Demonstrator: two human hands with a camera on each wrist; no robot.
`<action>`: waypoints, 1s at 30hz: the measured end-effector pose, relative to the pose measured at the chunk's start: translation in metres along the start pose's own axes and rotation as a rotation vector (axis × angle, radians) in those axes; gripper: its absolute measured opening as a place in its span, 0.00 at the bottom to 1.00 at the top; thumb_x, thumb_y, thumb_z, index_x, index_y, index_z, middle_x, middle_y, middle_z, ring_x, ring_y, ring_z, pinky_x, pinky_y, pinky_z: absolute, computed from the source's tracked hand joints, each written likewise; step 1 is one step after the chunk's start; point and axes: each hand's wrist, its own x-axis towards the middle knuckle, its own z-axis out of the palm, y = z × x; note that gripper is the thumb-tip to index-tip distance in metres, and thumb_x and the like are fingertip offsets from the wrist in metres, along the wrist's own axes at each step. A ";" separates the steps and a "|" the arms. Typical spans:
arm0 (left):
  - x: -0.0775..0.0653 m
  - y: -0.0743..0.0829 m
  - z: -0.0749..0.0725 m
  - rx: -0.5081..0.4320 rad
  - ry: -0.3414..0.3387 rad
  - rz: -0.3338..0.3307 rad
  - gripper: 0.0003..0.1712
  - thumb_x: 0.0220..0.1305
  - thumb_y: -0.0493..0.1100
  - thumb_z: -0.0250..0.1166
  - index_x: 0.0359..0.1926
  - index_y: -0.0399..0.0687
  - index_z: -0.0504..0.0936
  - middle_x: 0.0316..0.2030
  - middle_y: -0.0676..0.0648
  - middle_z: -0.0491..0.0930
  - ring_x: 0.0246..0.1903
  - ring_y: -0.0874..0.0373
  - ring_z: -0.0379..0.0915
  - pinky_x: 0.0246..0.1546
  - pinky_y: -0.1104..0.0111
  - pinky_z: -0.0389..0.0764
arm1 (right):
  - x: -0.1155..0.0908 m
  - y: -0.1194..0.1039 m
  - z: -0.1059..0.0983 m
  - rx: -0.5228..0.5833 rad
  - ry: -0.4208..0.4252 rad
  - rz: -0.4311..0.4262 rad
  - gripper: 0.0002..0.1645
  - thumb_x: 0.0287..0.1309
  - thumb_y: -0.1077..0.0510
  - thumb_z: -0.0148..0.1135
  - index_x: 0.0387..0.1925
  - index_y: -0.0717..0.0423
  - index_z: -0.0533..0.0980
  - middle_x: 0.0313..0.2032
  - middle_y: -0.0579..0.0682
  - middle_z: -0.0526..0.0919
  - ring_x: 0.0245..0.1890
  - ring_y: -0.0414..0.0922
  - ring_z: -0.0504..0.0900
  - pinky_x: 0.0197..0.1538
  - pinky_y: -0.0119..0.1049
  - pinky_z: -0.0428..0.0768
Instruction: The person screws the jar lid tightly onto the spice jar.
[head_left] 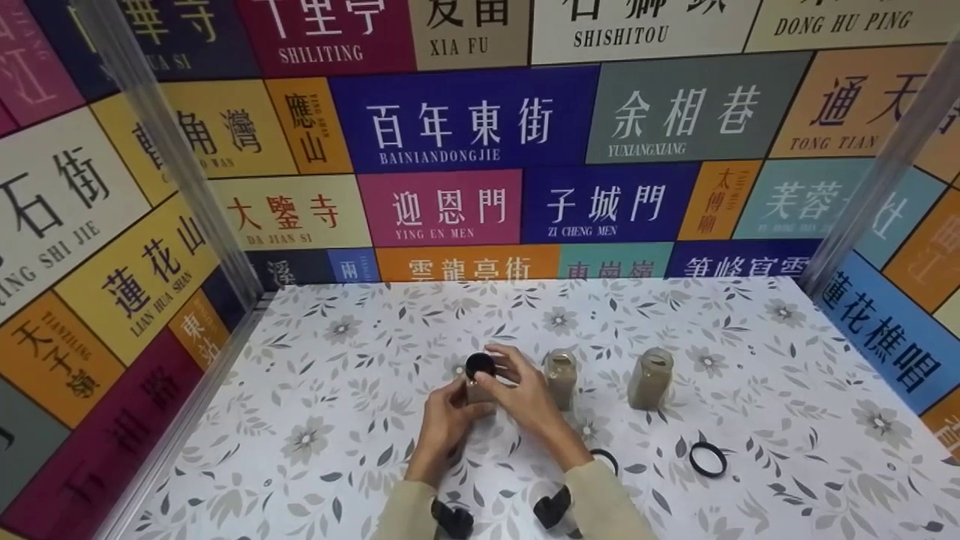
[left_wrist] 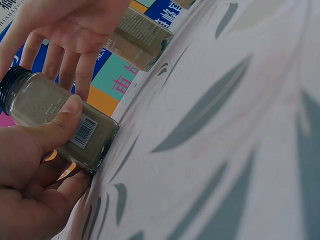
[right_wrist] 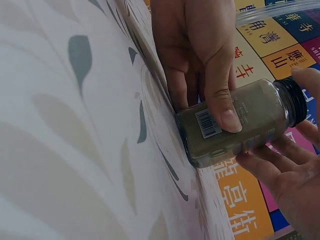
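A glass jar of grey-brown powder [left_wrist: 42,100], with a barcode label and a black lid [head_left: 480,364], stands on the patterned tabletop. My left hand [head_left: 446,420] grips its body low down, thumb across the barcode side in both wrist views. At the top, my right hand [head_left: 531,397] has its thumb and fingers around the black lid. Some of its fingers reach behind the jar in the left wrist view. Just right of the right hand is a second powder jar [head_left: 561,379], showing no black lid.
Farther right stands a third similar jar [head_left: 651,381], also without a black lid. One black ring [head_left: 708,459] lies in front of it, and another black ring [head_left: 606,460] is partly hidden by the right forearm. Colourful sign-covered walls [head_left: 465,124] border the table.
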 end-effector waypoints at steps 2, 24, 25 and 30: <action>0.000 0.000 0.000 -0.011 -0.005 -0.008 0.37 0.51 0.35 0.77 0.63 0.36 0.76 0.58 0.35 0.81 0.57 0.45 0.80 0.62 0.58 0.80 | -0.001 0.000 -0.001 -0.006 -0.011 0.009 0.28 0.63 0.56 0.66 0.64 0.55 0.72 0.61 0.62 0.79 0.62 0.58 0.80 0.65 0.46 0.80; 0.001 -0.001 0.000 0.008 -0.009 -0.009 0.36 0.51 0.35 0.76 0.63 0.37 0.77 0.61 0.35 0.78 0.61 0.41 0.77 0.65 0.56 0.77 | -0.002 0.000 0.000 0.012 0.004 -0.019 0.28 0.63 0.55 0.67 0.62 0.57 0.72 0.59 0.63 0.81 0.60 0.59 0.81 0.64 0.48 0.80; 0.000 -0.001 0.000 0.007 -0.009 -0.007 0.36 0.51 0.35 0.76 0.63 0.36 0.77 0.60 0.34 0.79 0.60 0.42 0.78 0.64 0.57 0.78 | -0.002 0.000 0.000 0.014 0.005 -0.014 0.28 0.63 0.54 0.66 0.63 0.55 0.72 0.58 0.63 0.81 0.60 0.59 0.81 0.64 0.47 0.81; -0.001 0.000 0.000 -0.006 -0.007 0.011 0.36 0.51 0.34 0.76 0.63 0.35 0.77 0.58 0.34 0.80 0.58 0.43 0.80 0.62 0.57 0.80 | -0.002 0.000 0.000 0.018 0.009 0.002 0.27 0.66 0.55 0.63 0.66 0.49 0.71 0.58 0.63 0.82 0.59 0.57 0.82 0.62 0.45 0.82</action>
